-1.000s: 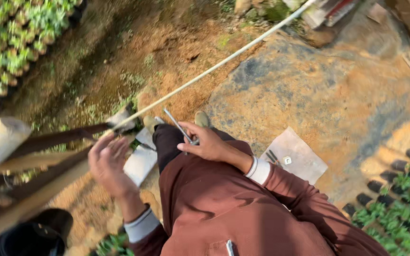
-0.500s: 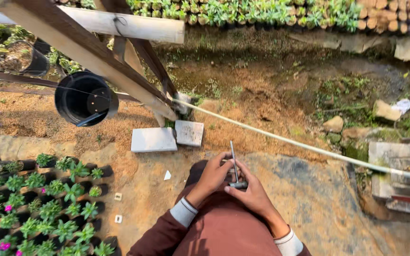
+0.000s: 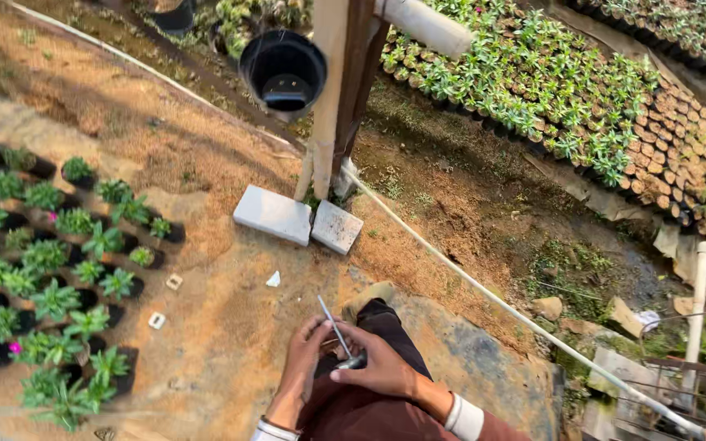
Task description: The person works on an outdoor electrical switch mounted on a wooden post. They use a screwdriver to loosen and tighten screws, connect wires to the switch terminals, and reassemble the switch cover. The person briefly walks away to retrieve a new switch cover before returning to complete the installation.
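I have a thin metal rod [image 3: 330,320] pinched between both hands over my lap. My left hand [image 3: 302,353] is curled around its lower part from the side, and my right hand [image 3: 379,365] is closed over the bottom end, fingers wrapped tight on what looks like a small metal fitting; I cannot tell exactly what that piece is. The rod is slim, grey and straight, with its free tip leaning up and away from my hands toward the two pale concrete blocks [image 3: 297,219] ahead of me.

To do this well, I judge I should keep the left hand steady as a brace and let the right do the fine work, holding the rod close over my knee so it does not wobble.

A white pipe [image 3: 484,291] runs along the soil to the right of my hands, and rows of potted seedlings [image 3: 51,278] sit well off to the left.
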